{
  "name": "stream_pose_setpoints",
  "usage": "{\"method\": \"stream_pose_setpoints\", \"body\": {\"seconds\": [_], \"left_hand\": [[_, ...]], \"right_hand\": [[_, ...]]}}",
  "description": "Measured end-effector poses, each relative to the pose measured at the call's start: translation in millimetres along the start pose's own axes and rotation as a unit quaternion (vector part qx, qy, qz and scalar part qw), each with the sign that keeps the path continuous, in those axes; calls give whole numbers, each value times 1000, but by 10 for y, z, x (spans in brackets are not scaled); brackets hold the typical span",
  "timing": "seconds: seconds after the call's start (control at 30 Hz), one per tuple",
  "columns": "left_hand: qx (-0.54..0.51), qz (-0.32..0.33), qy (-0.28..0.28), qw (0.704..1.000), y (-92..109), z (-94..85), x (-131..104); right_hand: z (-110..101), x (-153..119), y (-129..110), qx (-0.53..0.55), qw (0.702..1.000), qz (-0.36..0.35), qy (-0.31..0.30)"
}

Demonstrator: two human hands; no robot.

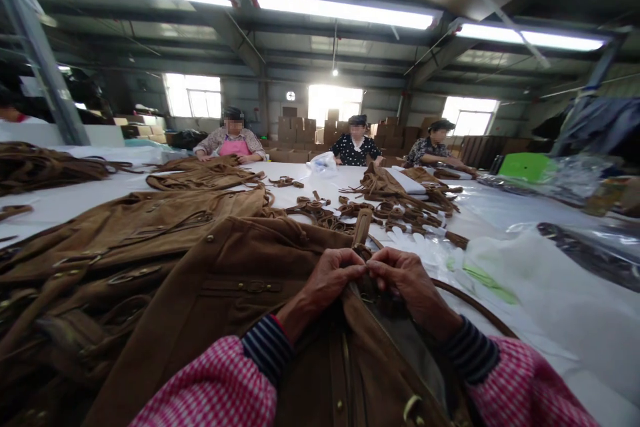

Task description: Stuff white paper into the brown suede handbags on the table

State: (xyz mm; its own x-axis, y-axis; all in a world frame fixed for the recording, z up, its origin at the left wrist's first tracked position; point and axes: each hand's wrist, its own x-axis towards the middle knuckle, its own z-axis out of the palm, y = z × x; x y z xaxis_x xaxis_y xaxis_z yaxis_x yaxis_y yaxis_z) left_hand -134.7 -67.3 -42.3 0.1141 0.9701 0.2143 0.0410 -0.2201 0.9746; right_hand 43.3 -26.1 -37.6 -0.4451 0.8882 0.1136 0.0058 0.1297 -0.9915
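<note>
A brown bag (280, 247) with metal fittings lies right in front of me, its zipped opening (385, 340) spread to show a grey lining. My left hand (333, 275) and my right hand (404, 277) meet at the bag's upper edge, thumbs and forefingers pinched together. What sits between the fingertips is too small to make out. Just behind the fingers a brown strap end (363, 227) stands up from the bag. A thin curved strap (475, 303) runs off to the right of my right hand.
More brown bags (125, 233) are piled at the left. Loose brown straps (380, 210) cover the white table (500, 213) ahead. Clear plastic (565, 180) and white sheeting (550, 300) lie at the right. Three people (356, 145) sit across the table.
</note>
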Motion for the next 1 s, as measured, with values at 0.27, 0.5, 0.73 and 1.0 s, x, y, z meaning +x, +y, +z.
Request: {"method": "stream_pose_setpoints", "body": {"seconds": [0.27, 0.5, 0.73, 1.0], "left_hand": [[1, -25, 2, 1000, 0, 1, -9], [72, -18, 9, 997, 10, -38, -4], [331, 92, -69, 937, 462, -74, -77], [534, 130, -316, 773, 1002, 494, -629]], "right_hand": [[76, -25, 5, 39, 999, -23, 11], [132, 41, 62, 79, 996, -48, 14], [-564, -228, -418, -146, 981, -127, 11], [-1134, -670, -206, -388, 909, -94, -120]]}}
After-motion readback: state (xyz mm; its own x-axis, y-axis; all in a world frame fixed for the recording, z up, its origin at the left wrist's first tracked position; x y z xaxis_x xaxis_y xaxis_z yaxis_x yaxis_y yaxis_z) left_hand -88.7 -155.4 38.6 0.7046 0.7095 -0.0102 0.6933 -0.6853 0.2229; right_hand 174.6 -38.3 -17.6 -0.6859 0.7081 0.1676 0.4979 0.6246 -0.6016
